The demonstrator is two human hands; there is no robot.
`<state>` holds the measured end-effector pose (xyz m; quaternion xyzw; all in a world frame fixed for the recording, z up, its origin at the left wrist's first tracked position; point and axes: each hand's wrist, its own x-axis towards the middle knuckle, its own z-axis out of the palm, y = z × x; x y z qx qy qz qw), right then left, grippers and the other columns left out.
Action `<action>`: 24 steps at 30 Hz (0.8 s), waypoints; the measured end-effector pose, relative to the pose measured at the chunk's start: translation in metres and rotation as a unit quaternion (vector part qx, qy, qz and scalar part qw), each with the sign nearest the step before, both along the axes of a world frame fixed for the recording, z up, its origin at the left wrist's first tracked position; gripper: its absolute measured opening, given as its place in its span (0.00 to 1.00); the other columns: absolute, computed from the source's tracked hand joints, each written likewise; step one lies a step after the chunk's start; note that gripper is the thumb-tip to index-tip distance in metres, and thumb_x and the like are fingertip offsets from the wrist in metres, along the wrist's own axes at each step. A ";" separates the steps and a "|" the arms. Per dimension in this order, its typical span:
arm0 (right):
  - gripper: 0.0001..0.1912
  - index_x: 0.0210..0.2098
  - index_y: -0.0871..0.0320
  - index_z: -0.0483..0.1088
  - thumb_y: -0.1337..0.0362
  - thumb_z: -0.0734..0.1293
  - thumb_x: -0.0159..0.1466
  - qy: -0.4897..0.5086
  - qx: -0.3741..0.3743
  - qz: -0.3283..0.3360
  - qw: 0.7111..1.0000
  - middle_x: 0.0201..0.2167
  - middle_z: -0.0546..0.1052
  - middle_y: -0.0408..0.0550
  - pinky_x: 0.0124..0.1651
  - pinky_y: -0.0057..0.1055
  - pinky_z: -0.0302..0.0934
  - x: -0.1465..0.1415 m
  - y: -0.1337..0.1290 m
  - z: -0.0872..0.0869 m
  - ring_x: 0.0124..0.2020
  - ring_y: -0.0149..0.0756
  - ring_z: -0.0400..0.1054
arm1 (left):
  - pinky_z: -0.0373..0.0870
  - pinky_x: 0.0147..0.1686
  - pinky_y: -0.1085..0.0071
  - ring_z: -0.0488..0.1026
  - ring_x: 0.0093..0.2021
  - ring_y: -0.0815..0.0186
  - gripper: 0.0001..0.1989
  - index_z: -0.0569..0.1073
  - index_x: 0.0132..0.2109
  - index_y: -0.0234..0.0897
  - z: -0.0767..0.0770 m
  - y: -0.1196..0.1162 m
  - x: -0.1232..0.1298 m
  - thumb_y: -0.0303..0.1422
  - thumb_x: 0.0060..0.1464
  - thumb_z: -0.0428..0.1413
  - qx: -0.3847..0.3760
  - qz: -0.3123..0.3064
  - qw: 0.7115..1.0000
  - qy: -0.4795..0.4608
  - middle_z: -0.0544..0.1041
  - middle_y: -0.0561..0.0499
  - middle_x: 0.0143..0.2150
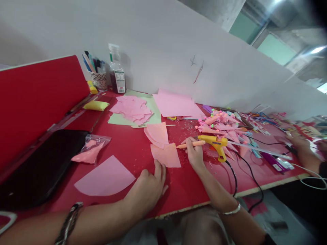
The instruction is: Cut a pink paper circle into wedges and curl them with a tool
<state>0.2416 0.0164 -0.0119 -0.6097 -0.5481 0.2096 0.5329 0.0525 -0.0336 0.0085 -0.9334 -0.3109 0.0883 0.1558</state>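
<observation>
My right hand (pixel 195 154) is closed around an orange marker (pixel 196 143), whose tip points left at the right edge of an orange-pink paper piece (pixel 168 154). The fingers of my left hand (pixel 149 187) rest at the lower edge of that same paper, extended and slightly bent, holding nothing. Just above lie several overlapping pink paper pieces (pixel 157 133). To the left of my left hand, a larger pink fan-shaped sheet (pixel 106 178) lies flat on the red table (pixel 184 190).
A yellow glue gun (pixel 217 144) with black cables lies right of my right hand, before a heap of pink cones (pixel 224 124). Farther back are a dark bottle (pixel 118 76), a pen cup (pixel 99 80) and pink paper pieces (pixel 133 109). Another person's hand (pixel 301 144) is at far right.
</observation>
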 end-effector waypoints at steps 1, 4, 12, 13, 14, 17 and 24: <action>0.15 0.20 0.58 0.63 0.60 0.56 0.60 -0.005 -0.004 0.007 1.000 0.16 0.64 0.39 0.23 0.23 0.53 0.000 0.001 0.000 0.19 0.28 0.58 | 0.65 0.22 0.66 0.72 0.21 0.62 0.24 0.60 0.56 0.23 0.000 0.000 0.000 0.36 0.58 0.40 -0.001 0.002 1.000 0.000 0.63 0.22 0.53; 0.14 0.24 0.58 0.64 0.58 0.57 0.61 -0.016 0.003 0.011 1.000 0.19 0.67 0.40 0.24 0.24 0.54 0.001 0.003 -0.002 0.21 0.28 0.61 | 0.65 0.22 0.66 0.72 0.22 0.62 0.23 0.61 0.56 0.24 0.002 0.000 0.001 0.35 0.58 0.40 -0.002 0.004 1.000 -0.004 0.64 0.23 0.52; 0.12 0.38 0.58 0.67 0.59 0.57 0.62 -0.028 0.053 0.020 0.998 0.31 0.72 0.47 0.33 0.28 0.61 0.003 0.004 -0.003 0.30 0.32 0.66 | 0.65 0.24 0.65 0.72 0.24 0.63 0.20 0.63 0.55 0.29 0.001 -0.004 -0.007 0.32 0.57 0.43 -0.007 -0.008 0.999 -0.045 0.67 0.28 0.51; 0.12 0.38 0.58 0.67 0.59 0.57 0.62 -0.031 0.057 0.022 0.998 0.31 0.73 0.47 0.34 0.28 0.61 0.003 0.004 -0.003 0.30 0.32 0.67 | 0.65 0.24 0.65 0.72 0.24 0.64 0.20 0.63 0.55 0.30 0.000 -0.005 -0.009 0.31 0.57 0.44 -0.002 -0.017 0.999 -0.043 0.67 0.29 0.51; 0.12 0.38 0.58 0.67 0.59 0.56 0.62 -0.032 0.061 0.024 0.997 0.31 0.73 0.46 0.34 0.28 0.61 0.002 0.003 -0.002 0.30 0.32 0.67 | 0.65 0.24 0.66 0.72 0.24 0.65 0.20 0.63 0.55 0.31 -0.002 -0.007 -0.012 0.30 0.56 0.45 0.002 -0.027 0.999 -0.041 0.68 0.30 0.50; 0.12 0.37 0.58 0.68 0.60 0.56 0.62 -0.030 0.071 0.031 0.997 0.32 0.73 0.47 0.35 0.28 0.61 0.002 0.001 0.000 0.30 0.32 0.67 | 0.65 0.25 0.68 0.72 0.24 0.68 0.19 0.62 0.55 0.37 -0.004 -0.015 -0.022 0.30 0.55 0.46 0.004 -0.050 0.998 -0.043 0.68 0.35 0.50; 0.11 0.34 0.58 0.67 0.60 0.57 0.61 -0.023 0.094 0.026 0.995 0.36 0.72 0.48 0.41 0.31 0.60 0.003 0.000 0.000 0.37 0.35 0.66 | 0.65 0.26 0.72 0.71 0.27 0.71 0.17 0.62 0.52 0.44 0.006 -0.045 -0.031 0.35 0.54 0.49 -0.059 -0.066 0.992 -0.087 0.70 0.49 0.46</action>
